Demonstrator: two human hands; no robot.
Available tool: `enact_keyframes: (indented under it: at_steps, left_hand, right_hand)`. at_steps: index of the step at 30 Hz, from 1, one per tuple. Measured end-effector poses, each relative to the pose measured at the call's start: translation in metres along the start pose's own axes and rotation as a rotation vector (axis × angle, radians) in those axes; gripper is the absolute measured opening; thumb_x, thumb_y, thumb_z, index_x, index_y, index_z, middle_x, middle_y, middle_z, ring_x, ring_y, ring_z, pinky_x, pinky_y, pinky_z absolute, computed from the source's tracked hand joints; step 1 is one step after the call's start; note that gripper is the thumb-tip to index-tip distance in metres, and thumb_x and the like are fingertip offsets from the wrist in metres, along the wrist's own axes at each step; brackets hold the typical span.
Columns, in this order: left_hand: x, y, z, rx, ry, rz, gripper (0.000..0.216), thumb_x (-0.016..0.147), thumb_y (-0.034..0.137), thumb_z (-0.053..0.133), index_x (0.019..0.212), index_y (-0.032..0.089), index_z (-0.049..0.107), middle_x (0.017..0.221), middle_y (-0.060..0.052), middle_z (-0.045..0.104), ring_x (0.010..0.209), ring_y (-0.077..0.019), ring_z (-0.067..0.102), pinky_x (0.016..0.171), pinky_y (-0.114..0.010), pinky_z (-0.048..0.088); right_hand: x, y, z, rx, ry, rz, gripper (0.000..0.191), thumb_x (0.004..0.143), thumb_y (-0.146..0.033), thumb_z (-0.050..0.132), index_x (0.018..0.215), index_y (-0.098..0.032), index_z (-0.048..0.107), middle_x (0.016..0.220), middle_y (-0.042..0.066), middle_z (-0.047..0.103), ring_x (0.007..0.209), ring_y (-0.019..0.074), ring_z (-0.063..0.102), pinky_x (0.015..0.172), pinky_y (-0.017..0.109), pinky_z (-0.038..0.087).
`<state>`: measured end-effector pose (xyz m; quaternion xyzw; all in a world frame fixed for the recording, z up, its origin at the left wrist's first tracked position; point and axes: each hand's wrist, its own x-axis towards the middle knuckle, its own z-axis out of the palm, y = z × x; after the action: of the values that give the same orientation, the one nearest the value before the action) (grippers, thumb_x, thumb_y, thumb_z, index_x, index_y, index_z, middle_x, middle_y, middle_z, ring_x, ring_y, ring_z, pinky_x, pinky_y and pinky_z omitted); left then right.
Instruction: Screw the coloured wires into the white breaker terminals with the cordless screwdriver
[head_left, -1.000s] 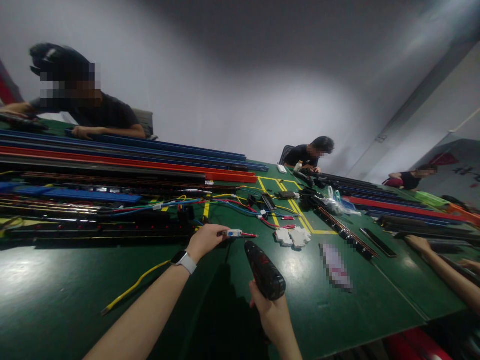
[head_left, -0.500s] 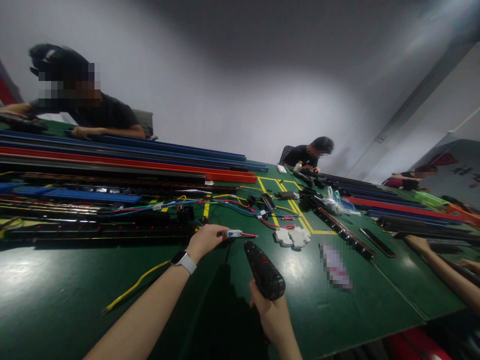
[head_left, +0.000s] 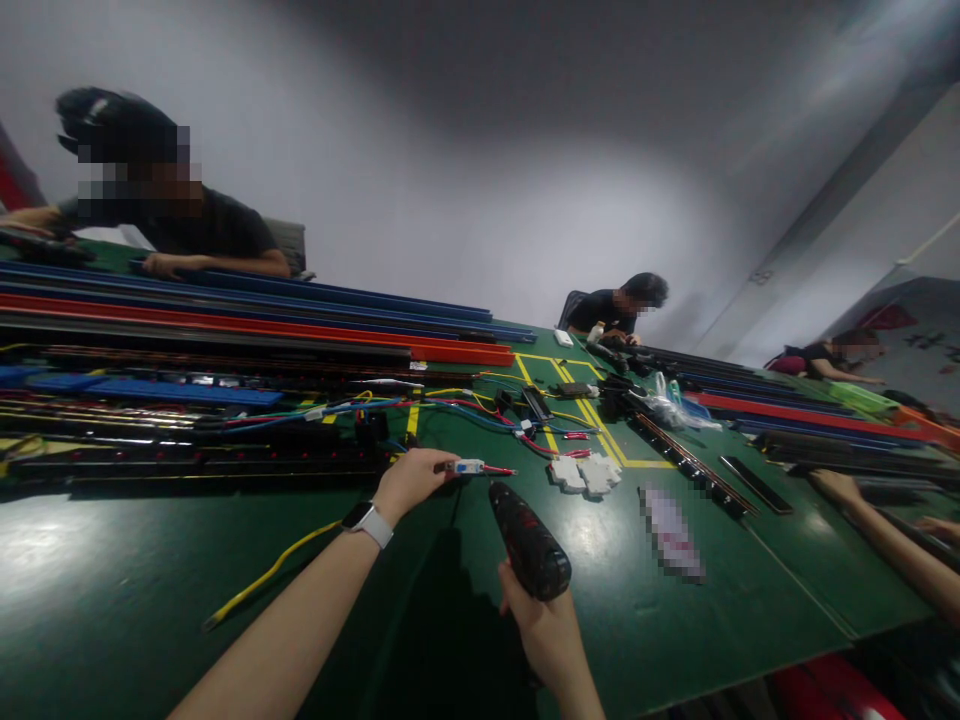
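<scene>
Between the fingers of my left hand is a small white-and-blue circuit breaker, with a short red wire sticking out to its right. A pale watch is on that wrist. My right hand is wrapped round the grip of a black power screwdriver. The tool's front end points up and left, close below the breaker; whether its bit touches the breaker I cannot tell. To the right lie white plastic pieces and short red wires.
Long black strips and bundled wires lie beyond my hands. Behind them run orange channels and blue channels. A yellow wire rests on the green table. Co-workers sit across, and another person's arm reaches in at right.
My hands, the breaker and the power screwdriver hold the same positions. Only the far-right co-worker has shifted slightly, with an arm now stretched forward.
</scene>
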<state>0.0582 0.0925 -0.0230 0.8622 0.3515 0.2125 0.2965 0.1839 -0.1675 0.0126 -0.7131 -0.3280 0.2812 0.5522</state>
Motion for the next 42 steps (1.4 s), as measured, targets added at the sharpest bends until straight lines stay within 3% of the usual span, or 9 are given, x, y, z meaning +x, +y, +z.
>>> enact_keyframes:
  at_steps: [6,15,20,27,35,42]
  left_hand:
    - [0.001,0.002,-0.002,0.002,-0.026,-0.034,0.031,0.09,0.043,0.061,0.117,0.039,0.077,0.116,0.002,0.078,0.101,-0.019,0.071,0.089,-0.023,0.05]
    - [-0.001,0.005,-0.004,-0.009,-0.032,-0.022,0.031,0.09,0.04,0.061,0.117,0.039,0.076,0.115,0.003,0.078,0.101,-0.0189,0.071,0.085,-0.023,0.05]
    - [0.0,0.004,-0.003,-0.006,-0.034,-0.031,0.032,0.09,0.04,0.062,0.117,0.038,0.076,0.115,0.002,0.078,0.102,-0.0189,0.071,0.088,-0.023,0.05]
    - [0.0,0.004,-0.004,0.004,-0.04,-0.026,0.031,0.09,0.04,0.061,0.117,0.04,0.076,0.116,0.003,0.078,0.1,-0.0188,0.071,0.089,-0.023,0.05]
    - [0.0,0.004,-0.003,-0.002,-0.03,-0.014,0.031,0.09,0.042,0.061,0.118,0.039,0.076,0.115,0.002,0.078,0.101,-0.0194,0.071,0.087,-0.024,0.05]
    - [-0.002,0.006,-0.005,0.004,-0.033,-0.026,0.031,0.091,0.041,0.06,0.118,0.039,0.076,0.116,0.002,0.078,0.1,-0.0196,0.071,0.083,-0.023,0.05]
  right_hand:
    - [-0.001,-0.005,0.0,-0.019,0.019,0.007,0.051,0.073,-0.065,0.073,0.092,-0.017,0.072,0.056,0.0,0.064,0.056,0.0218,0.062,0.06,0.033,0.051]
    - [0.002,0.005,-0.001,-0.028,-0.03,0.046,0.041,0.08,-0.056,0.07,0.09,-0.017,0.067,0.058,-0.002,0.061,0.059,0.0195,0.058,0.059,0.03,0.044]
    - [0.003,0.012,0.0,-0.029,-0.018,0.005,0.043,0.08,-0.059,0.069,0.091,-0.018,0.066,0.058,-0.002,0.06,0.059,0.0206,0.059,0.065,0.033,0.046]
    - [0.003,0.013,0.001,-0.009,0.009,0.016,0.052,0.077,-0.066,0.07,0.094,-0.016,0.066,0.061,0.0,0.063,0.059,0.0215,0.06,0.062,0.033,0.047]
    - [0.003,0.012,-0.001,-0.042,-0.021,0.035,0.056,0.081,-0.06,0.069,0.11,-0.013,0.064,0.061,-0.001,0.062,0.061,0.0224,0.061,0.062,0.033,0.046]
    - [0.002,0.007,0.0,-0.024,0.001,0.022,0.053,0.077,-0.059,0.071,0.105,-0.015,0.068,0.057,-0.001,0.063,0.057,0.0213,0.059,0.06,0.032,0.047]
